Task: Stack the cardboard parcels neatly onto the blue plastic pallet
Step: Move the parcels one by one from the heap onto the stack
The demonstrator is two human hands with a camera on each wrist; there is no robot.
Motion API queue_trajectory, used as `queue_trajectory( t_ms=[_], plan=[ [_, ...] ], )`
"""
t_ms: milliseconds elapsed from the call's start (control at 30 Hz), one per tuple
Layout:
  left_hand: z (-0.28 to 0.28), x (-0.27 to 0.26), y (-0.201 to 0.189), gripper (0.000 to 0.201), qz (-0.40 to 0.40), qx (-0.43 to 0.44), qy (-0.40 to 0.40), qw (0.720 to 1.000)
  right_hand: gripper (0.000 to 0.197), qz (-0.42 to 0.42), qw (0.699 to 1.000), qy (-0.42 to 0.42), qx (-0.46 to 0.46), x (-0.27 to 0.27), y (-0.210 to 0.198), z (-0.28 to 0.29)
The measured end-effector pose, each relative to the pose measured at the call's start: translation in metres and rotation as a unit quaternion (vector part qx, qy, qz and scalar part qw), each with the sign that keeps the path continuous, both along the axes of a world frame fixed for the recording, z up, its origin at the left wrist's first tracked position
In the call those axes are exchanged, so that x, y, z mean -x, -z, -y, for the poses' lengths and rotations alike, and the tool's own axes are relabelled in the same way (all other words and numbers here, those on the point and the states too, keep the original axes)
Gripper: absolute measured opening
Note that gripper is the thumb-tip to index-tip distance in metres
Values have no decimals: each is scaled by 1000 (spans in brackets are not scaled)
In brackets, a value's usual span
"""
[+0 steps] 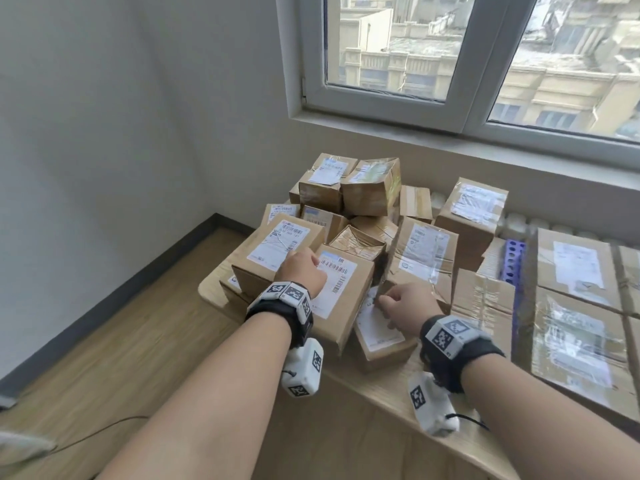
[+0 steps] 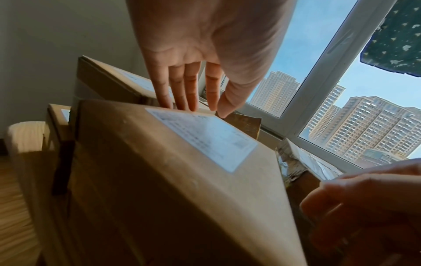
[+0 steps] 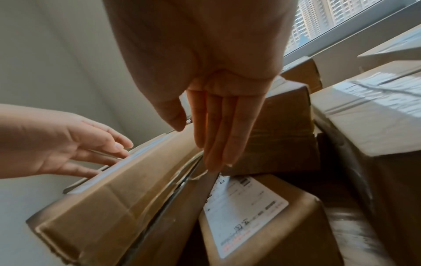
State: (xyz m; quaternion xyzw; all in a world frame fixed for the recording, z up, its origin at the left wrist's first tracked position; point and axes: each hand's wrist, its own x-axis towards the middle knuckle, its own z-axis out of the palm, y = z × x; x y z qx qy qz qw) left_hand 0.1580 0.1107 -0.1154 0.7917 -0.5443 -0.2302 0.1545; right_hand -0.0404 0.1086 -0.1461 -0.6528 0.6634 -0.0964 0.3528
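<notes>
A cardboard parcel (image 1: 346, 292) with a white barcode label lies at the near edge of a pile on the wooden table. My left hand (image 1: 304, 263) rests on its top. In the left wrist view, the left hand (image 2: 200, 106) has straight fingers (image 2: 189, 97) that touch the far edge of the parcel (image 2: 182, 171). My right hand (image 1: 391, 301) is at the parcel's right side. In the right wrist view, the right hand (image 3: 205, 144) has straight fingers (image 3: 218, 140) that point down along that side of the parcel (image 3: 136, 180). A strip of the blue pallet (image 1: 512, 265) shows at right between boxes.
Several more taped parcels (image 1: 349, 185) are heaped behind and beside the hands. A flatter labelled parcel (image 3: 262, 225) lies under my right hand. Large parcels (image 1: 581, 271) sit side by side on the pallet at right. The table edge (image 1: 381, 393) is near me, a wall to the left, a window behind.
</notes>
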Motion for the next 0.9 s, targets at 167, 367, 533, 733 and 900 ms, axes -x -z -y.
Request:
queue_trajectory(
  t_ms=[167, 367, 533, 733, 900],
  plan=[
    [4, -1, -2, 32, -23, -34, 10, 999, 42, 22, 995, -4, -95, -18, 8, 5],
    [13, -7, 8, 58, -54, -134, 24, 989, 49, 68, 987, 35, -143, -30, 14, 0],
    [21, -14, 8, 65, -77, -177, 57, 980, 52, 124, 977, 111, -135, -41, 14, -4],
    [25, -16, 13, 69, -88, -190, 87, 974, 57, 139, 969, 154, -132, -58, 18, -16],
    [24, -20, 7, 56, -96, -191, 120, 969, 66, 138, 967, 176, -122, -63, 11, -23]
  ],
)
